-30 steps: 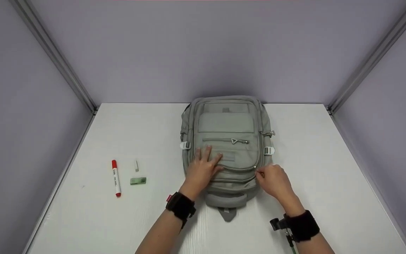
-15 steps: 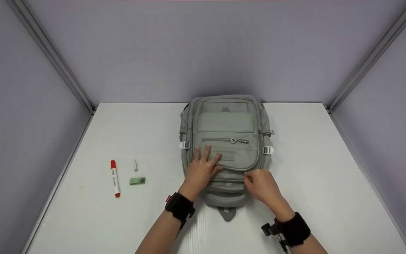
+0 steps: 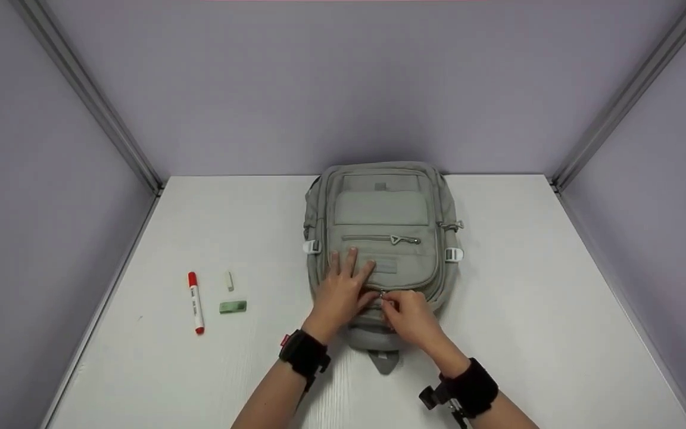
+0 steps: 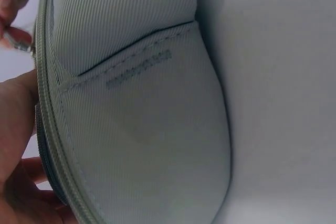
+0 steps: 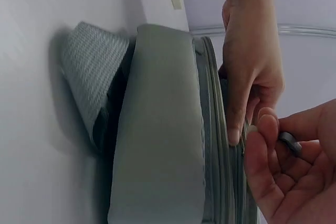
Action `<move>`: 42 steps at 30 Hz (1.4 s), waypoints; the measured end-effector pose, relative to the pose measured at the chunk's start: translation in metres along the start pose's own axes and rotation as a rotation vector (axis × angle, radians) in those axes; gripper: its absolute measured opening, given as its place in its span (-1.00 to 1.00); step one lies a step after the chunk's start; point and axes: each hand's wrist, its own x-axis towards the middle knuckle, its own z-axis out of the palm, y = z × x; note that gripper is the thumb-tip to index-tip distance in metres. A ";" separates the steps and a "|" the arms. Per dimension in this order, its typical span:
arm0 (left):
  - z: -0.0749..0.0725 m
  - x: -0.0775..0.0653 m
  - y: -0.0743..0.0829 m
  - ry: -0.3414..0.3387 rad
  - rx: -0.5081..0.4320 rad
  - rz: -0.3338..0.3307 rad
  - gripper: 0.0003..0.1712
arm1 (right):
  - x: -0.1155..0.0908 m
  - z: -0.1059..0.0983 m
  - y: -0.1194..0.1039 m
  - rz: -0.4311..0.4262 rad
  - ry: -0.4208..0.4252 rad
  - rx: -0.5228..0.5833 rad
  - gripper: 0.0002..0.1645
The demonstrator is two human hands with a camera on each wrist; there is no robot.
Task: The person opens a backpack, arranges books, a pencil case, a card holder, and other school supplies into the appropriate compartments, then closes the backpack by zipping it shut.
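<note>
A grey-green backpack [image 3: 382,208] lies front side up on the white table, its top handle towards the person. My left hand [image 3: 337,298] rests on the lower left of its front with fingers spread, the thumb beside the curved zipper. Just right of that thumb, my right hand [image 3: 411,314] pinches a zipper pull with thumb and curled fingers. The metal pull [image 4: 18,44] shows at the zipper edge in the left wrist view. In the right wrist view, the dark end of the pull [image 5: 290,143] sticks out between the right fingers.
Left of the backpack lie a white marker with red ends [image 3: 196,304], a small whitish stick [image 3: 229,280] and a small green block [image 3: 233,307]. Another zipper pull [image 3: 405,240] crosses the backpack's front pocket. Grey panels stand behind and at both sides of the white table [image 3: 248,220].
My right hand has moved left along the curved zipper with its pull, from the backpack's right side to beside the left thumb. The left hand has stayed in place.
</note>
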 end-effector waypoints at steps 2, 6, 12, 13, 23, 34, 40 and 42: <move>0.002 -0.001 0.001 0.012 0.024 0.004 -0.26 | 0.000 0.004 -0.003 0.000 -0.020 0.037 -0.80; 0.007 -0.004 0.007 0.072 0.086 0.011 -0.22 | -0.001 0.008 -0.007 -0.003 -0.011 0.051 -0.82; 0.009 -0.008 0.022 0.307 0.117 0.116 -0.54 | -0.004 0.006 -0.007 -0.001 0.038 -0.007 -0.89; 0.010 -0.009 0.024 0.343 0.110 0.145 -0.64 | -0.004 0.005 -0.007 -0.001 0.036 -0.007 -0.89; 0.009 -0.018 0.032 0.369 -0.110 0.143 -0.88 | -0.003 -0.010 0.001 -0.183 0.128 -0.102 -0.87; 0.006 -0.020 0.032 0.371 -0.202 0.056 -0.93 | 0.024 -0.014 0.040 -0.483 0.243 -0.437 -0.77; 0.003 -0.022 0.024 0.380 -0.201 0.037 -0.91 | 0.027 -0.017 0.040 -0.483 0.246 -0.419 -0.93; 0.001 -0.024 0.020 0.382 -0.211 0.026 -0.91 | 0.026 -0.017 0.040 -0.466 0.228 -0.408 -0.92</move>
